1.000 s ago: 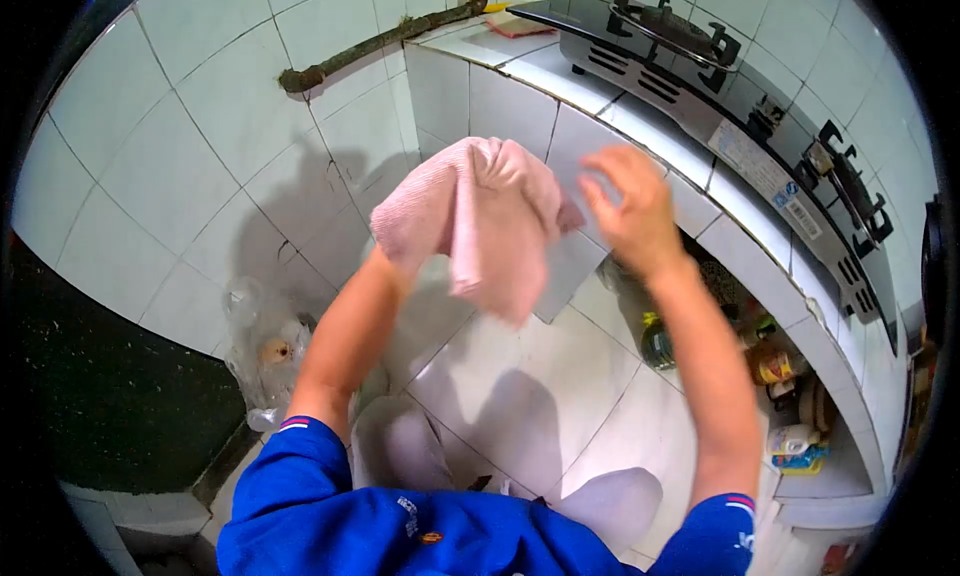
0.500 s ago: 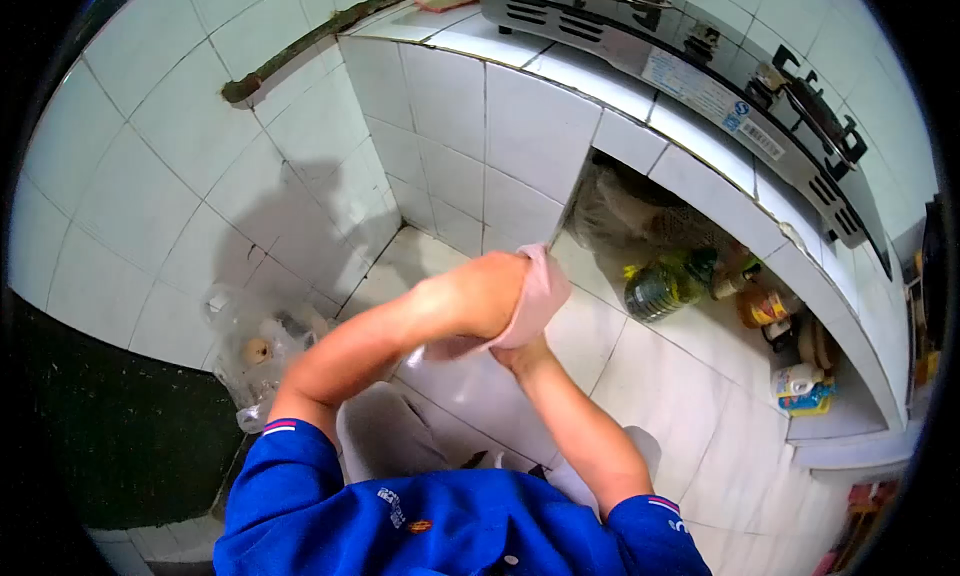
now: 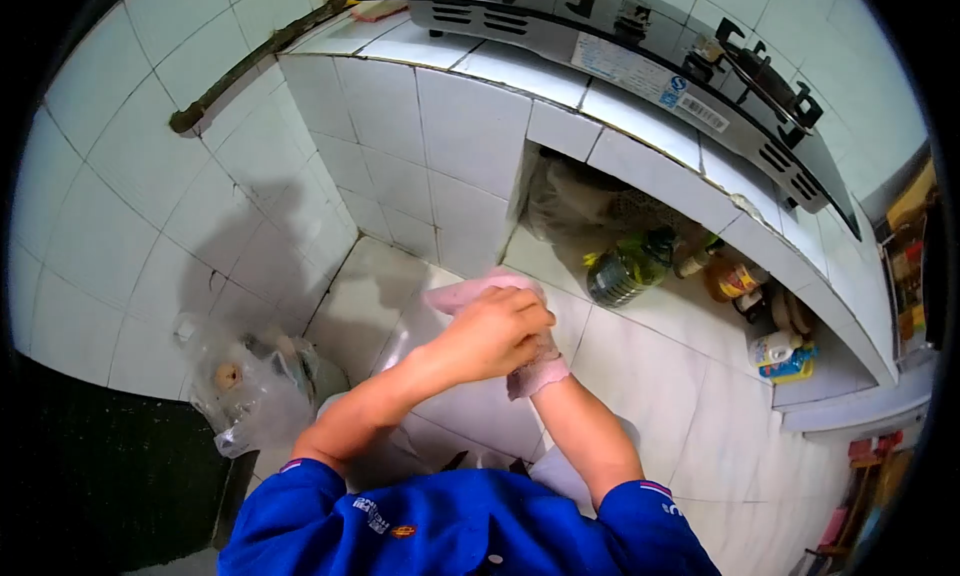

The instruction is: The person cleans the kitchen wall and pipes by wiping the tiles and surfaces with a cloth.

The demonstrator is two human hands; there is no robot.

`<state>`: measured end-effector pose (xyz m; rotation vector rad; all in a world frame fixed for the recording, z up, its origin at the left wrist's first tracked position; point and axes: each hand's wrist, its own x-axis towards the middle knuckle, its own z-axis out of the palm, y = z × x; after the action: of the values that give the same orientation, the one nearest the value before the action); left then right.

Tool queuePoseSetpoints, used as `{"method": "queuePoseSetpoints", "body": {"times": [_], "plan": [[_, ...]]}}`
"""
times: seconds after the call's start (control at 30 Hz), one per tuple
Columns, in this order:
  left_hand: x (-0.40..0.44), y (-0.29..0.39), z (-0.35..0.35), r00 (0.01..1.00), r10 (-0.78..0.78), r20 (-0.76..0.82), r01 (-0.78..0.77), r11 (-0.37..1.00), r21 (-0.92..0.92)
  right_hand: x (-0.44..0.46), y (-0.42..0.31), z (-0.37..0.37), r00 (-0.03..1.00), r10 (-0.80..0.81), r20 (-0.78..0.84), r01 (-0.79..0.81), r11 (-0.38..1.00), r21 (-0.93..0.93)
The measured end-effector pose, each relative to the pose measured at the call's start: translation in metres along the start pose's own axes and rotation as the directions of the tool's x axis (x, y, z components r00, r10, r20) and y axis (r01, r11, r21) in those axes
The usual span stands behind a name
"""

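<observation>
A pink cloth (image 3: 540, 378) is bunched between my two hands, above the floor and in front of my knees. My left hand (image 3: 500, 328) lies over it with fingers curled, gripping the cloth near my right wrist. Part of the cloth spreads out past my left knuckles, and another fold wraps around the right wrist. Of my right hand (image 3: 545, 350) little shows, since the cloth and my left hand cover its fingers.
A clear plastic bag (image 3: 255, 391) with things in it sits by the left wall. Under the tiled counter (image 3: 470, 131) stand a large green-tinted bottle (image 3: 625, 271) and several other bottles. A gas stove (image 3: 640, 61) rests on top. Pale tiles (image 3: 640, 416) cover the floor.
My left hand has shifted towards my right wrist, and the cloth now wraps that wrist and spreads beyond the hands. The whole view has swung slightly right.
</observation>
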<state>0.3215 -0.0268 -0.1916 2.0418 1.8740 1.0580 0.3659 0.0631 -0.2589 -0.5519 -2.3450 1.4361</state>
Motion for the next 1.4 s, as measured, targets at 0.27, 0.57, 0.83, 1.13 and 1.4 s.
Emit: {"method": "queuePoseSetpoints", "body": {"times": [0.27,0.57,0.83,1.13,1.4], "plan": [[0.025,0.002,-0.007,0.981,0.052,-0.187,-0.069,0.994,-0.084,-0.012,0.002,-0.044,0.985,-0.039,-0.166,0.170,0.196,0.966],[0.060,0.025,-0.012,0.987,0.072,-0.141,-0.127,0.891,-0.435,-0.005,-0.007,-0.100,0.886,0.220,-0.408,0.301,0.396,0.867],[0.045,-0.020,0.005,0.919,-0.356,-0.170,0.165,0.738,-0.654,0.053,-0.027,-0.105,0.947,-0.103,-0.305,0.250,0.833,0.493],[0.026,-0.049,-0.019,0.844,-0.399,-0.360,0.098,0.773,-0.627,0.141,0.015,-0.082,0.921,-0.351,-0.171,0.348,0.936,-0.044],[0.035,-0.017,-0.006,0.992,-0.075,-0.103,0.004,0.827,-0.562,0.111,0.054,-0.125,0.920,-0.244,-0.308,0.173,0.955,-0.241]]}}
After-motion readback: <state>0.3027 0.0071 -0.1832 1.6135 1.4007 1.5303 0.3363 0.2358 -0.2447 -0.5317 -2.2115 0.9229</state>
